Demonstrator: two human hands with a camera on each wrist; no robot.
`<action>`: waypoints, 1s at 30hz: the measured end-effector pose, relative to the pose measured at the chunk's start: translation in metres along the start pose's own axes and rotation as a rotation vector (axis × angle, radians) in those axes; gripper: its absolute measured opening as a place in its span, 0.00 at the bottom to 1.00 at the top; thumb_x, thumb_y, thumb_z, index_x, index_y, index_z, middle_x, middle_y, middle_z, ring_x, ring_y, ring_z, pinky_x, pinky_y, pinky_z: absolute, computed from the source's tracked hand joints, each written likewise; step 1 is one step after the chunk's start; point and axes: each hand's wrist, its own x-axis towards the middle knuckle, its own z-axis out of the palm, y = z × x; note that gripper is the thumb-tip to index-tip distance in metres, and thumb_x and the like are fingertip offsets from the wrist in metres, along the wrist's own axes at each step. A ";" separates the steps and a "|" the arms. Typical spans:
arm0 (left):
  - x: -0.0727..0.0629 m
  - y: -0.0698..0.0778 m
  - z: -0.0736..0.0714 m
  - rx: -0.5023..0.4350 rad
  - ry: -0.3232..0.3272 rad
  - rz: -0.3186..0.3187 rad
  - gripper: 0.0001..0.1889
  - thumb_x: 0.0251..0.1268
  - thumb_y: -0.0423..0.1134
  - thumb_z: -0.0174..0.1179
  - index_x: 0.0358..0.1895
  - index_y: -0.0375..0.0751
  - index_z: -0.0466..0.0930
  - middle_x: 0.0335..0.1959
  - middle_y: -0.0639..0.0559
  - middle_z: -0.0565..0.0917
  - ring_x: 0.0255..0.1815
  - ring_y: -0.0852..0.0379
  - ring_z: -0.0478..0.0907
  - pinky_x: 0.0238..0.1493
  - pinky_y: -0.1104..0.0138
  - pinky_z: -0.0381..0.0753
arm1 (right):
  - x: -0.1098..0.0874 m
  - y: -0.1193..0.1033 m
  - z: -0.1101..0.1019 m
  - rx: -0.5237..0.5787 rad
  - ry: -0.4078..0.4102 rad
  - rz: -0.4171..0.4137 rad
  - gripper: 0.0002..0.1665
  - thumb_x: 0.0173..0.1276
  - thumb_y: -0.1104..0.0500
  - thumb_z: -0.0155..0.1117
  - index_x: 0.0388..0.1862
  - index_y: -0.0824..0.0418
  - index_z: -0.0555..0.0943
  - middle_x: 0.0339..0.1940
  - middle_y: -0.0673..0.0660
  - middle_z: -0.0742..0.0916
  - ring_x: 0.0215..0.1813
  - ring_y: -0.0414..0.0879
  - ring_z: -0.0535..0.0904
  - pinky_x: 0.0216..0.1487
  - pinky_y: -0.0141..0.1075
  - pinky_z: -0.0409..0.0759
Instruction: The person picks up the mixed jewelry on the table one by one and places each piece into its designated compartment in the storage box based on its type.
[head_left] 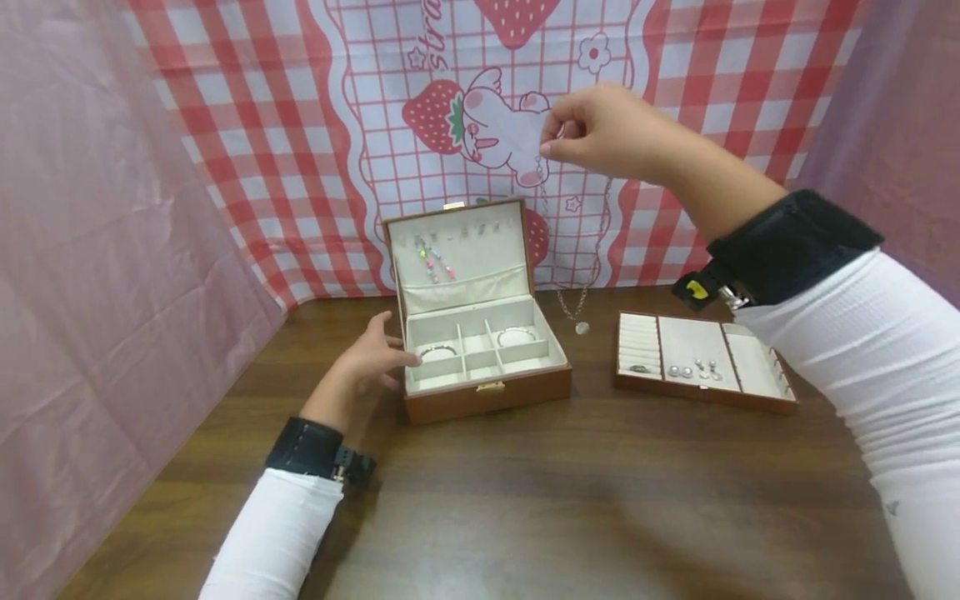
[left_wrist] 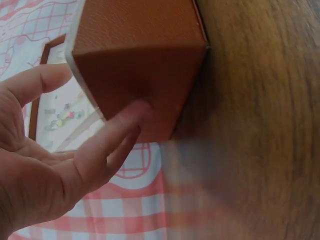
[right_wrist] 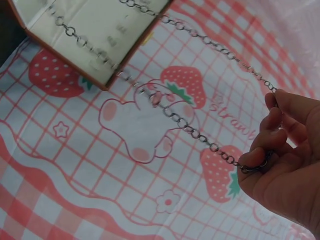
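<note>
High up on the right, my right hand [head_left: 603, 133] grips a silver chain necklace [right_wrist: 187, 129]. Two strands of it hang from the fingers, and a round pendant [head_left: 582, 328] dangles at the bottom, beside the jewelry box. My left hand [head_left: 371, 354] is at the left side of the brown jewelry box [head_left: 487, 402], thumb near its rim and fingers spread along the outer wall. The box's lid stands up, with earrings and a colorful beaded piece [head_left: 435, 260] on its lining. Bracelets [head_left: 516, 336] lie in two of the compartments.
To the right of the box, a shallow brown tray [head_left: 705, 395] holds a ring [head_left: 639, 368] in its ring rolls and several earrings [head_left: 693, 369]. Behind hangs a red-checked strawberry cloth [head_left: 255, 150]. Pink cloth [head_left: 112, 250] borders the wooden table [head_left: 480, 500].
</note>
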 end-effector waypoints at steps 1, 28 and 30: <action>0.001 -0.001 0.000 -0.019 -0.017 -0.012 0.52 0.59 0.25 0.61 0.77 0.43 0.31 0.70 0.27 0.57 0.62 0.31 0.68 0.37 0.48 0.84 | 0.003 0.000 0.002 0.002 -0.004 -0.003 0.15 0.75 0.53 0.54 0.46 0.62 0.80 0.26 0.57 0.76 0.27 0.47 0.68 0.26 0.35 0.67; 0.001 -0.009 0.005 0.039 -0.056 0.037 0.41 0.49 0.16 0.54 0.72 0.27 0.53 0.64 0.28 0.62 0.32 0.48 0.77 0.27 0.58 0.85 | 0.054 0.035 0.067 0.215 0.018 0.064 0.14 0.75 0.54 0.56 0.49 0.62 0.79 0.28 0.54 0.74 0.26 0.43 0.66 0.27 0.34 0.65; 0.002 -0.010 0.006 0.038 -0.056 0.043 0.41 0.49 0.16 0.54 0.73 0.27 0.53 0.64 0.28 0.62 0.33 0.48 0.78 0.28 0.58 0.85 | 0.062 0.038 0.075 0.237 0.040 0.056 0.14 0.75 0.55 0.55 0.49 0.63 0.79 0.27 0.55 0.74 0.26 0.44 0.65 0.28 0.35 0.65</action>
